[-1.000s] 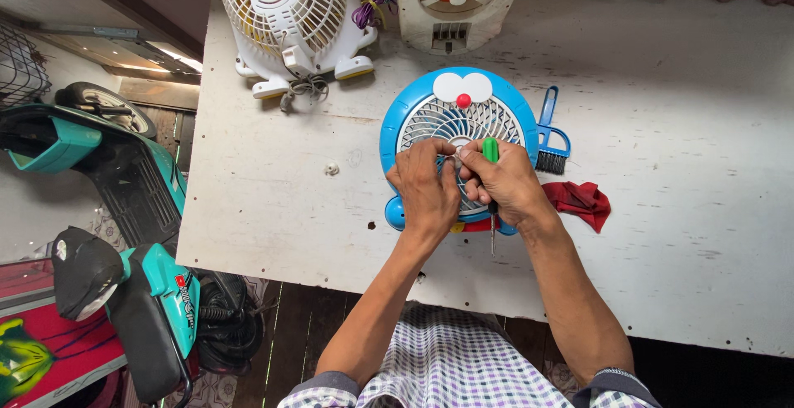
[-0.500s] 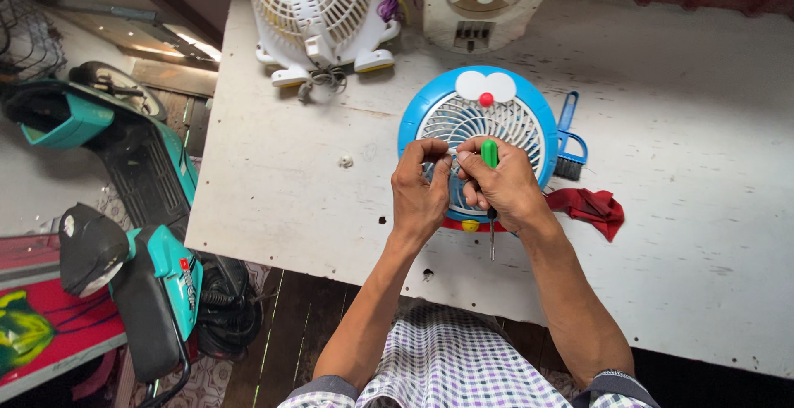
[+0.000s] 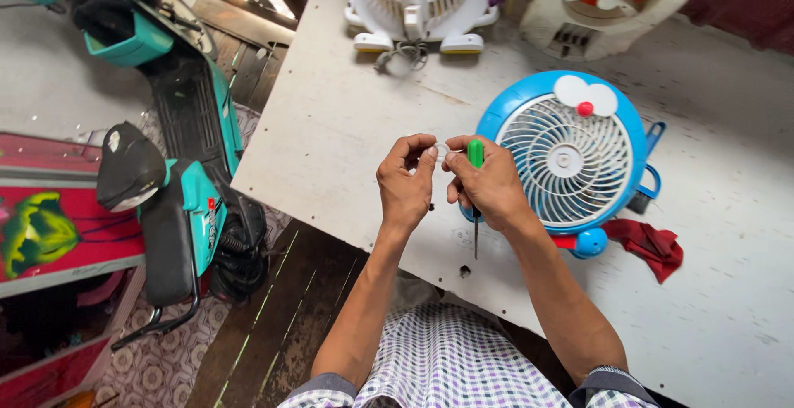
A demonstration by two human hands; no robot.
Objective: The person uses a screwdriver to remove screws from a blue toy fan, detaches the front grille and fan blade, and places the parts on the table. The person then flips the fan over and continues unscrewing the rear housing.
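Observation:
My left hand (image 3: 407,178) and my right hand (image 3: 490,185) meet above the white table (image 3: 347,119), just left of a round blue fan (image 3: 571,156) with a white grille. Between the fingertips of both hands sits a small white part (image 3: 443,150). A green-handled screwdriver (image 3: 475,183) is tucked in my right hand, its metal shaft pointing down toward me. The fan lies face up on the table, apart from both hands.
A red cloth (image 3: 653,247) lies by the fan's lower right. A white fan (image 3: 422,3) and a white fan housing (image 3: 608,3) stand at the table's far edge. A teal scooter (image 3: 178,176) is parked on the floor to the left.
Both hands have lifted off the blue fan's grille and moved left of it, now pinching a small white part between them. The view has shifted left.

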